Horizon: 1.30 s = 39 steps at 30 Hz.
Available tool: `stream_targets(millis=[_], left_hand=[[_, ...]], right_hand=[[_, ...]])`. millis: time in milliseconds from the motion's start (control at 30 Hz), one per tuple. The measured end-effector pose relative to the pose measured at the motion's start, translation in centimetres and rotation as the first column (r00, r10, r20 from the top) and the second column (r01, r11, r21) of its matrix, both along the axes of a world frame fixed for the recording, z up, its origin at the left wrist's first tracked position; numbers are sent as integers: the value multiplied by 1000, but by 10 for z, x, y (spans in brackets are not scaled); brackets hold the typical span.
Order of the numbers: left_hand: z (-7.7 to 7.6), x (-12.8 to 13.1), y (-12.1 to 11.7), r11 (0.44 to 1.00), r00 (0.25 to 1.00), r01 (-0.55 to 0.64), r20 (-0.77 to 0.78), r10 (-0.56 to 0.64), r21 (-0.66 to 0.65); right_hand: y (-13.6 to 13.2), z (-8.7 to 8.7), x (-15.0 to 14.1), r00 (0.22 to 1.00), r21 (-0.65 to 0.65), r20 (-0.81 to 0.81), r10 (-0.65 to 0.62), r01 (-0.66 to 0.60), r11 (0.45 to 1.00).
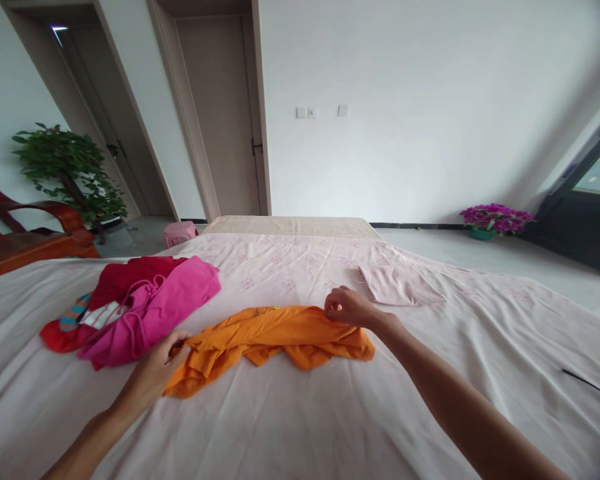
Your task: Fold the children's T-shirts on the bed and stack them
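An orange garment (275, 337), bunched lengthwise into a long strip, lies across the pale sheet in front of me. At its left end my left hand (167, 353) is closed on the cloth, the fingertips partly hidden by folds. My right hand (347, 307) pinches the garment's upper edge near its right end. Dark print and a bit of yellow show along the far edge of the orange cloth. The lower edge hangs in loose, uneven folds on the sheet.
Left of the garment is a heap of clothes with a bright pink piece (180, 300) and a red piece (125, 277). A folded pale pink cloth (400, 287) lies at right on the flower-patterned sheet (290, 260). A dark cord (590, 385) rests near the right edge.
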<state>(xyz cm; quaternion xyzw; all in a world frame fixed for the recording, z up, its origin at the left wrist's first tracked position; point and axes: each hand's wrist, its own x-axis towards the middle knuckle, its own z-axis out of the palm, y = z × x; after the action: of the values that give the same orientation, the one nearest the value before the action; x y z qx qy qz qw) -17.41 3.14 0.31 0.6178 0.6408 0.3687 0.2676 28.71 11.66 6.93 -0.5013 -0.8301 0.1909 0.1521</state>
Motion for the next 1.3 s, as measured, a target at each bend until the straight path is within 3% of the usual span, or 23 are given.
stream_targets(millis=[67, 133, 200, 233, 300, 367, 433, 500, 567, 600, 667, 700, 733, 800, 867, 933, 1000, 1067, 1133, 1233, 1300], left_hand=[[14, -3, 1, 998, 990, -37, 137, 30, 53], [33, -2, 6, 994, 968, -35, 249, 8, 105], [51, 3, 20, 991, 960, -6, 278, -31, 131], [59, 7, 31, 989, 968, 6, 246, -42, 146], [77, 16, 59, 980, 996, 14, 87, -32, 196], [101, 26, 91, 957, 986, -36, -148, 82, 289], [135, 36, 120, 907, 928, -66, -307, 209, 416], [178, 47, 138, 777, 884, -45, -338, 323, 627], [221, 58, 142, 658, 874, -57, -280, 396, 750], [239, 62, 140, 558, 866, -62, -234, 443, 827], [262, 66, 127, 384, 854, -56, -155, 497, 922], [266, 66, 118, 329, 855, -39, -139, 500, 943], [263, 65, 108, 316, 863, -18, -145, 484, 949], [238, 59, 86, 388, 896, 41, -206, 393, 921], [193, 51, 64, 538, 933, 145, -295, 204, 831], [141, 46, 44, 674, 913, 356, -393, -105, 647], [92, 46, 24, 803, 834, 517, -387, -394, 297], [58, 50, 5, 820, 781, 572, -305, -545, 1], [40, 54, -9, 788, 755, 590, -225, -616, -178], [34, 51, -9, 709, 728, 608, -105, -677, -356], [33, 42, 9, 691, 748, 593, -35, -663, -412]], right_hand=[[-11, 18, 12, 965, -5, -260, 24, -26, 1000], [-19, 33, 23, 852, -113, -522, -26, -39, 993], [-19, 41, 31, 730, -217, -671, -126, -31, 976], [-14, 44, 33, 701, -242, -695, -163, -15, 970], [4, 48, 36, 724, -218, -660, -202, 72, 973], [33, 58, 38, 786, -75, -569, -242, 244, 967], [65, 80, 41, 781, 162, -555, -287, 439, 884], [89, 114, 44, 712, 356, -662, -234, 573, 738], [98, 152, 46, 655, 489, -746, -119, 660, 570], [96, 169, 48, 637, 529, -768, -66, 690, 494], [80, 192, 53, 638, 589, -770, 14, 701, 401], [68, 195, 57, 654, 613, -756, 30, 691, 383], [55, 192, 62, 679, 635, -733, 28, 670, 385], [25, 168, 77, 743, 656, -668, -33, 609, 445], [-2, 127, 95, 837, 625, -535, -112, 482, 614], [-26, 78, 113, 928, 484, -351, -126, 295, 824], [-47, 31, 127, 966, 311, -208, -151, 211, 927], [-67, -4, 134, 978, 150, -104, -181, 195, 969], [-85, -24, 136, 980, 71, -24, -195, 197, 978], [-105, -26, 137, 983, 9, 71, -168, 168, 986], [-108, -17, 139, 974, -52, 137, -181, 190, 980]])
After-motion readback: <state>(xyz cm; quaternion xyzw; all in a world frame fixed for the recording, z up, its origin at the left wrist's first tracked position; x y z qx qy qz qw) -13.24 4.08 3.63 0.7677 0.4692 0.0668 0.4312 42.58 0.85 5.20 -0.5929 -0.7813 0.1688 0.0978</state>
